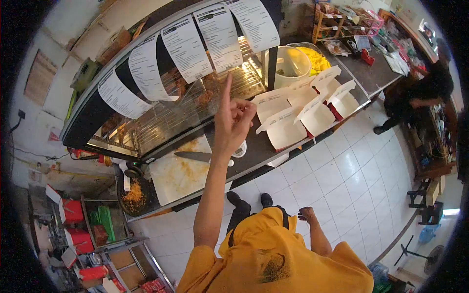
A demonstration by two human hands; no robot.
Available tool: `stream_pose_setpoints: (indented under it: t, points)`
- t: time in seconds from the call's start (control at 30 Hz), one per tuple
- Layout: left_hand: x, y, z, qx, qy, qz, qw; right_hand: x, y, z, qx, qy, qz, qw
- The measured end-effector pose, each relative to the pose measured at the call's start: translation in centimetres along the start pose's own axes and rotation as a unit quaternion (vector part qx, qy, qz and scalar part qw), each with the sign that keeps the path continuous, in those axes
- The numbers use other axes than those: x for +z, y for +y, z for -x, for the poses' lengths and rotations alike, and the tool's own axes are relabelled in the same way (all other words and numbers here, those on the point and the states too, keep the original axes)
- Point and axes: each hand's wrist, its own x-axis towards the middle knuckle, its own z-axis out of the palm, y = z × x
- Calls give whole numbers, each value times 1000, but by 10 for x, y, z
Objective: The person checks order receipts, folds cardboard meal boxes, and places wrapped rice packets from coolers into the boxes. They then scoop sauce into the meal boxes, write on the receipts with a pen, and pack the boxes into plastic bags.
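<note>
My left hand [233, 122] is raised over the counter, index finger stretched out and the other fingers loosely bent, holding nothing. Its fingertip is just under a printed order slip [218, 39], one of several hanging along the top of a lit glass food warmer [185, 105]; I cannot tell whether it touches. Beneath my left forearm a knife [193, 156] lies on a stained white cutting board [171, 180]. To the right of that hand stand several open paper food boxes [286, 134]. My right hand [307, 214] hangs low by my side, fingers slightly curled and apart, with nothing visible in it.
A white bucket [292, 66] and a heap of yellow packets [315, 61] stand behind the boxes. At left is a dark bowl of orange crumbs [133, 196]. Another person [422, 85] in dark clothes is at far right. Red boxes [73, 211] fill shelves at lower left.
</note>
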Motion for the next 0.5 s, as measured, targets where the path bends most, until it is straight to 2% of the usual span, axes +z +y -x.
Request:
stream_pose_setpoints:
  t: [0.07,0.1,0.13,0.17,0.2,0.27,0.3,0.33,0.4,0.47,0.5]
  points:
    - [2,-3,-1,34,-9,-27,999,4,4,1,67,16,-59,996]
    - [3,-7,0,38,-9,-36,999,2,13,5,40,-9,-92,995]
    - [2,-13,1,41,-8,-46,998,8,21,1,47,3,-55,997]
    - [-2,-30,5,36,-6,-41,998,9,27,-3,23,-32,36,999]
    - [-8,-47,12,9,-8,-48,999,11,34,-7,-1,-66,125,990]
    - [-24,-78,36,-45,-14,-62,997,14,50,-11,-35,-85,128,988]
    - [-34,-87,58,-94,-26,-95,991,22,44,0,-58,-85,65,993]
    - [-46,-96,88,-141,-39,-127,981,33,35,2,-38,-82,41,995]
    - [-78,-132,155,-220,-56,-71,971,56,15,2,3,-73,-6,997]
    - [-115,-132,222,-333,-6,18,943,86,-6,6,-29,-127,-49,990]
    - [-140,-132,254,-347,7,5,938,106,-14,0,-29,-155,-63,985]
